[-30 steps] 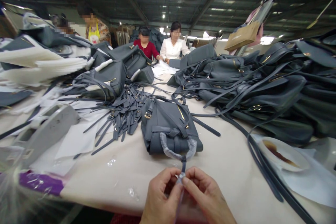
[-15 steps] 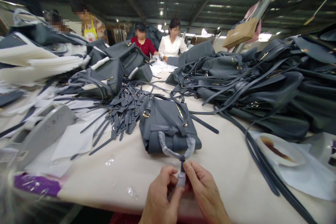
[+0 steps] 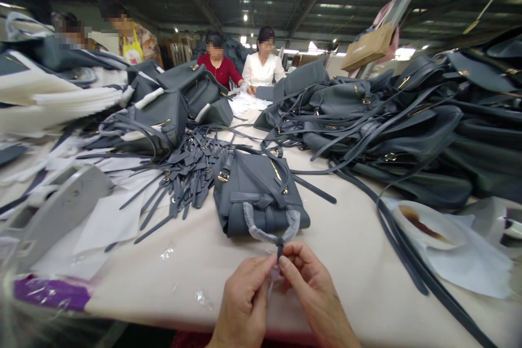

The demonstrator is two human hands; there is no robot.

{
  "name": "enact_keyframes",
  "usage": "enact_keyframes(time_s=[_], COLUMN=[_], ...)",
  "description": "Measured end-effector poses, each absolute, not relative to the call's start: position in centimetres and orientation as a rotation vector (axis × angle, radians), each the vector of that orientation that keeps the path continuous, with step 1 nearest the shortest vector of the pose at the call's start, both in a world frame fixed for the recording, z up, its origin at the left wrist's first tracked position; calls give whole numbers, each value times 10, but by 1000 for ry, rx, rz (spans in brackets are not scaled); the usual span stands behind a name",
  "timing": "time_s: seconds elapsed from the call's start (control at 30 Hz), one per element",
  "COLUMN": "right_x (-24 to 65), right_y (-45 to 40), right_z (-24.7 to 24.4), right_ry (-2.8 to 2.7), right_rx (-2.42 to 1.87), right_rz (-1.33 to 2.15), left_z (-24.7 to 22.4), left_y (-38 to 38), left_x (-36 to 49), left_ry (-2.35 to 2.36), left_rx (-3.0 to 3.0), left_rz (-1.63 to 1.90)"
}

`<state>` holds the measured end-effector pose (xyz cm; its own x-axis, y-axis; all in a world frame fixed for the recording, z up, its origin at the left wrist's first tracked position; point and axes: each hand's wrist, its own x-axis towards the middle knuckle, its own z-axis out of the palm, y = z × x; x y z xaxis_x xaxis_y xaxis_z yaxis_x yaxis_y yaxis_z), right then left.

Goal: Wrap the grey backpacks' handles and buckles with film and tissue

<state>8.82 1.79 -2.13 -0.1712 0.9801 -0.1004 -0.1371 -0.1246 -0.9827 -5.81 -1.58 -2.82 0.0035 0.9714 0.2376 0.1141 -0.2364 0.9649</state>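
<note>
A dark grey-blue leather backpack (image 3: 244, 174) lies on the table in front of me, its carry handle (image 3: 253, 227) wrapped in clear film and pointing toward me. From the handle hangs a short dark leather strap (image 3: 279, 250), looped round it. My left hand (image 3: 247, 291) and my right hand (image 3: 312, 285) are both closed, pinching the strap's lower end between thumbs and fingers. Clear plastic film (image 3: 274, 273) shows between the fingertips; how it sits on the strap end is partly hidden by my fingers.
Leather tag pieces (image 3: 196, 174) are heaped left of the backpack. Piles of bags (image 3: 416, 136) rise on the right. A grey tape dispenser (image 3: 67, 212) stands left; a dish with brown liquid (image 3: 430, 225) sits right. Two co-workers (image 3: 263, 68) are at the table's far end.
The wrapped strap end stood out between my fingers before; now my fingertips have closed in higher on the strap and cover most of it. The view has shifted slightly.
</note>
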Motion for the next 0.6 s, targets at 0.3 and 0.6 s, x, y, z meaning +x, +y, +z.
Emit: enact_keyframes(time_s=[0.3,0.6], right_x=[94,93], right_y=[20,24], right_z=[-13,-6], right_ry=[-1085,-1035], right_rx=[-1075,-918], right_rz=[1651,1689], left_z=[-17,-12], left_y=[-14,-4], left_x=[-51,-50], left_ry=[1091,1041], left_rx=[872,628], left_rz=[1367,1169])
